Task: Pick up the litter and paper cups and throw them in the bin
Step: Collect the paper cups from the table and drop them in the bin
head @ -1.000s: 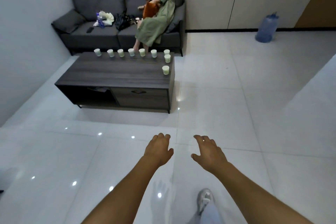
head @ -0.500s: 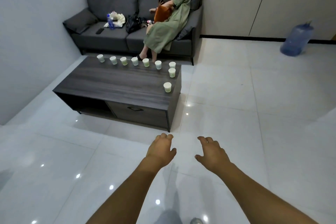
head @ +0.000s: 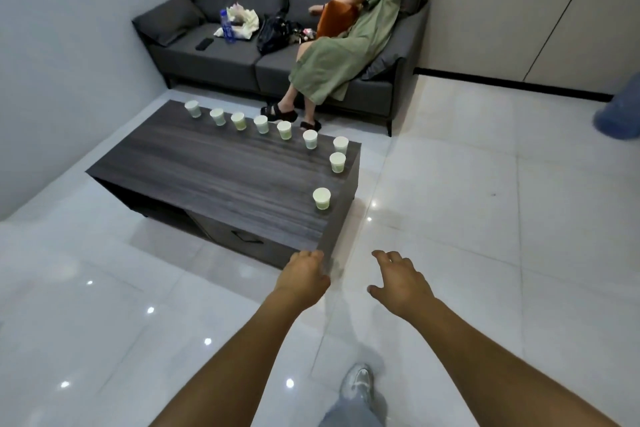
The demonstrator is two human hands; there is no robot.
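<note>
A pale glossy tiled floor [head: 485, 236] fills most of the view, dotted with light reflections. At 12 o'clock a dark grey sofa [head: 221, 55] stands against the wall; its top is cut off by the frame edge. A seated person in a green dress [head: 343, 55] occupies its right half, holding a dark phone; an orange bag is on the lap. Beside them lie a black bag [head: 273, 35], a crumpled pale bundle with a blue bottle [head: 227, 26], and a small flat dark item too small to identify. At 3 o'clock a blue water jug [head: 620, 114] is blurred and cropped by the right edge.

Toward 11 o'clock stands a dark wood coffee table [head: 207, 173]; its lower shelf is in shadow and its contents unreadable. Nine paper cups sit upright on it: a row of seven along the far edge [head: 261, 124], then one [head: 337, 162] and the nearest cup [head: 321, 198] down the right edge, all apart from each other. What they hold cannot be told.

No bin is seen.

At centre, the left hand [head: 301, 282] has loosely curled fingers grasping nothing, overlapping the table's near corner; contact is unclear. The right hand [head: 401, 282] is spread and relaxed over the floor. At 6 o'clock a grey shoe [head: 358, 383] and trouser leg are partly cut off.
</note>
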